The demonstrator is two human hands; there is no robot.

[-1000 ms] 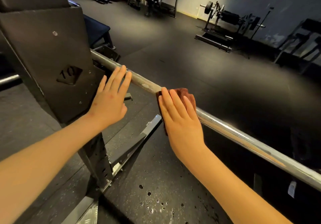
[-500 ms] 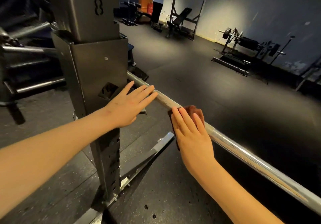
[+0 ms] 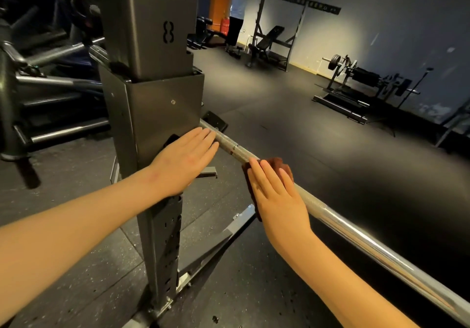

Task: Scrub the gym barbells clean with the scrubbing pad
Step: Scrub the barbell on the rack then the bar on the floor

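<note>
A steel barbell [image 3: 356,233] runs from the rack upright down to the lower right, knurled near the rack and shiny farther along. My right hand [image 3: 277,195] lies flat with straight fingers on a brown scrubbing pad [image 3: 279,164], pressing it onto the bar. The pad wraps over the bar and hangs down under my palm. My left hand [image 3: 185,162] is held flat with straight fingers, its fingertips at the bar right beside the upright, holding nothing.
The grey rack upright [image 3: 155,124] stands just left of my hands, its base brace [image 3: 216,243] on the rubber floor. More bars and plates [image 3: 58,83] lie at the left. A person [image 3: 237,14] stands by a bench rack [image 3: 274,45] at the back; a loaded machine [image 3: 356,78] stands right.
The view has tilted up, showing more of the rack and room. My left hand moved toward the bar by the upright. My right hand keeps pressing the pad on the bar.
</note>
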